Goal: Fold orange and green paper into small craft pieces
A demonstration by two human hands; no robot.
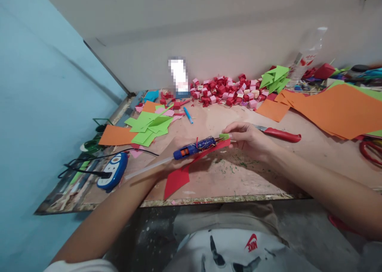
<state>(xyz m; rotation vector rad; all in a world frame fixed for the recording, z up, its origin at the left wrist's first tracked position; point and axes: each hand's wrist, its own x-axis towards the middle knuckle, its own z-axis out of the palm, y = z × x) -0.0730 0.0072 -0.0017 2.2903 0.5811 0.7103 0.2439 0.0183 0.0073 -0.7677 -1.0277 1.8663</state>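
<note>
My left hand is wrapped round a blue hot glue gun, which covers most of its fingers. A long whitish glue stick juts out of the gun's back end. The nozzle points right and meets a small green paper piece. That piece is pinched between the thumb and fingers of my right hand, together with the tip of a red paper strip. Below the gun, the strip runs down left to a wider red paper piece over the table's front part.
Green paper pieces and an orange sheet lie left, near a blue power socket. Red and pink paper cubes are heaped at the back. A red-handled cutter, orange sheets and a plastic bottle are to the right.
</note>
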